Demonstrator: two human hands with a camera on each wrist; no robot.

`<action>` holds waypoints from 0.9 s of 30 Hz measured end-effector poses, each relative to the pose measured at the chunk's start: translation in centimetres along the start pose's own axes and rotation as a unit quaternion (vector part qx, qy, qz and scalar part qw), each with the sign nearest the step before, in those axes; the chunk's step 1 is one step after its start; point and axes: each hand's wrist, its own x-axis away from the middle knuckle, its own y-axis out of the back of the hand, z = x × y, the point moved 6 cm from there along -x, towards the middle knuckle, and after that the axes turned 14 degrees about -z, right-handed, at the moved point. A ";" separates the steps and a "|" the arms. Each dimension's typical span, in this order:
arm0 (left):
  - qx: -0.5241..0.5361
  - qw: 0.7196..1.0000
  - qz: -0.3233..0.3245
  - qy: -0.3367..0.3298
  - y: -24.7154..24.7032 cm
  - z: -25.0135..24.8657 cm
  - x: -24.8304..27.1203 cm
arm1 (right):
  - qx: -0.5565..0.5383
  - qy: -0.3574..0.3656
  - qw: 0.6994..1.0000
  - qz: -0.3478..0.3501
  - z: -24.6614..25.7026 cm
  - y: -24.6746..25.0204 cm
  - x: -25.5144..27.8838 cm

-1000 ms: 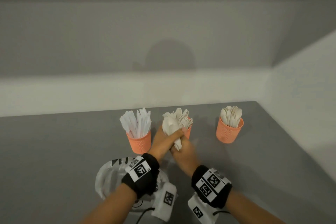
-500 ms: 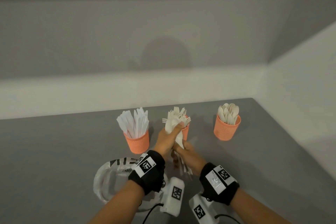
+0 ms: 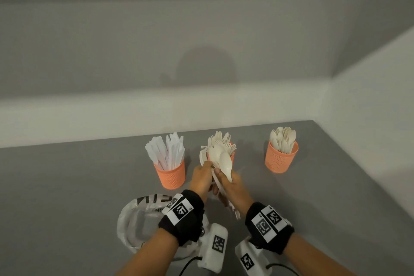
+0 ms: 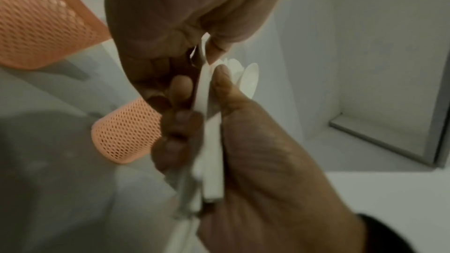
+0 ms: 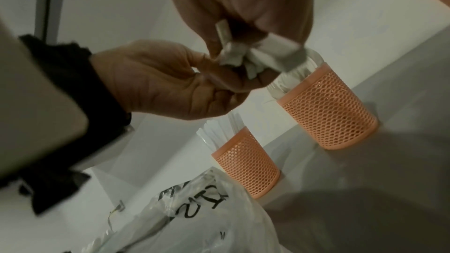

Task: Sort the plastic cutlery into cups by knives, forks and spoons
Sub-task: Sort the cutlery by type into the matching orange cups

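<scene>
Three orange mesh cups stand in a row: the knife cup (image 3: 171,175), the fork cup (image 3: 231,155) half hidden behind my hands, and the spoon cup (image 3: 281,160). In front of the fork cup both hands hold one bundle of white spoons and forks (image 3: 215,152). My left hand (image 3: 201,178) grips it just under the heads. My right hand (image 3: 230,188) grips the handles lower down, thumb and fingers pinching them (image 4: 207,141). One spoon (image 3: 225,161) stands out at the bundle's right. The handle ends (image 5: 233,55) poke out below my right hand.
A crumpled clear plastic bag (image 3: 143,219) with black print lies on the grey table (image 3: 67,186), under my left wrist. A white ledge (image 3: 112,114) runs behind the cups and a white wall (image 3: 369,119) borders the table on the right.
My right hand has slid down the handles, which now stick out below it. One spoon has come out to the right of the bundle's heads. The cups have not moved.
</scene>
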 end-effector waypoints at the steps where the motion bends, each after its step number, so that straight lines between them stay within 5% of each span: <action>1: -0.002 1.000 -0.008 -0.014 0.1 -0.1 -0.1 | -0.002 -0.005 1.000 0.005 -0.1 0.0 0.0; 9: 0.164 0.971 -0.126 -0.119 3.5 -3.8 -1.3 | -0.051 -0.081 0.995 -0.002 -1.1 2.2 -1.1; 13: 0.055 0.988 -0.014 -0.144 2.5 -4.1 -0.5 | -0.170 -0.153 0.969 0.098 -0.1 1.3 -0.5; 16: 0.020 0.979 0.131 -0.155 0.3 -4.0 1.5 | -0.147 -0.147 0.964 0.164 0.8 0.0 0.7; 18: 0.030 0.978 0.156 -0.138 -0.5 -3.9 1.9 | -0.111 -0.149 0.961 0.203 1.0 -0.8 1.6; 20: 0.067 0.981 0.150 -0.101 -0.7 -3.7 1.8 | -0.078 -0.174 0.953 0.237 0.6 -1.1 2.0; 23: 0.020 0.986 0.102 -0.131 -0.9 -3.3 1.4 | -0.053 -0.222 0.941 0.250 0.2 -0.9 2.3; 27: -0.016 0.987 -0.014 -0.156 -0.9 -2.7 0.0 | -0.030 -0.162 0.974 0.158 0.9 -0.6 1.8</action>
